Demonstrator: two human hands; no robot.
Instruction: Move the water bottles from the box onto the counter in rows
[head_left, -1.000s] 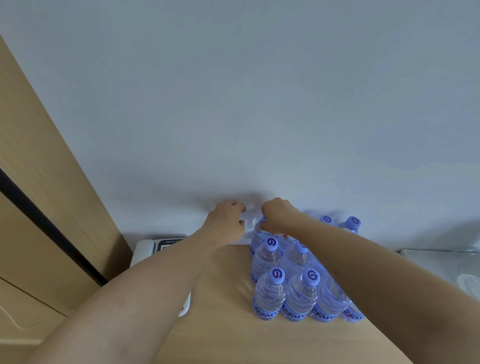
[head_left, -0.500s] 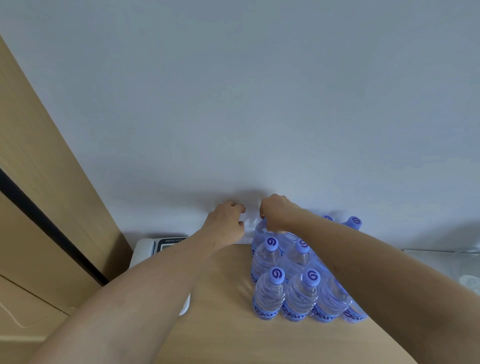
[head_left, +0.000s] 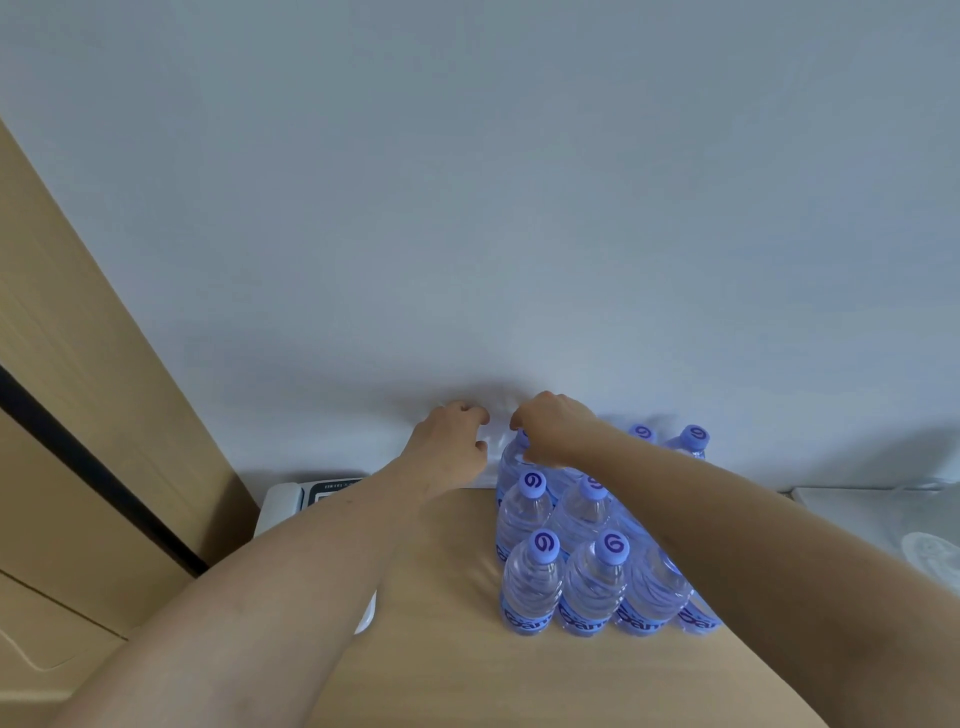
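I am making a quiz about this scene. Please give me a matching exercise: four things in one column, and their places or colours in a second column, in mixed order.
Things:
1. bottle caps
2. counter
3. right hand
4. phone

Descriptions:
A. light wood
B. at the counter's left edge, partly hidden by the left arm
C. purple
D. on the top of a back-row bottle

Pairs: 1-C, 2-A, 3-D, 4-B

Pale blue-grey wall (head_left: 519, 182) (evenly lit); light wood cabinet (head_left: 67, 364) at left.
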